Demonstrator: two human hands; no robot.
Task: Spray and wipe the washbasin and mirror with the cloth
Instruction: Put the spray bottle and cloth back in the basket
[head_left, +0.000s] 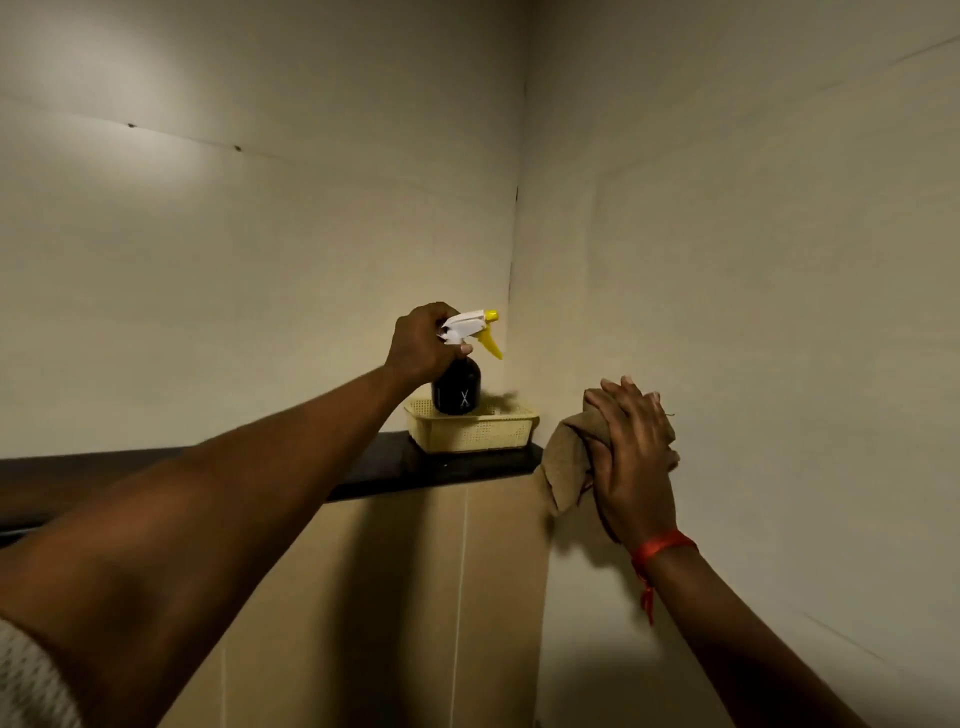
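Note:
My left hand (423, 343) grips the neck of a black spray bottle (458, 388) with a white head and a yellow trigger and nozzle. The bottle's base stands in or just above a pale yellow basket (475, 431). A brown cloth (569, 462) is bunched in my right hand (636, 462), which presses it flat against the right wall. A red thread is tied around that wrist. Neither washbasin nor mirror is in view.
The basket rests on a dark shelf (395, 467) running along the left wall into the corner. Beige tiled walls meet at the corner (514, 260). Below the shelf the wall is a darker tan.

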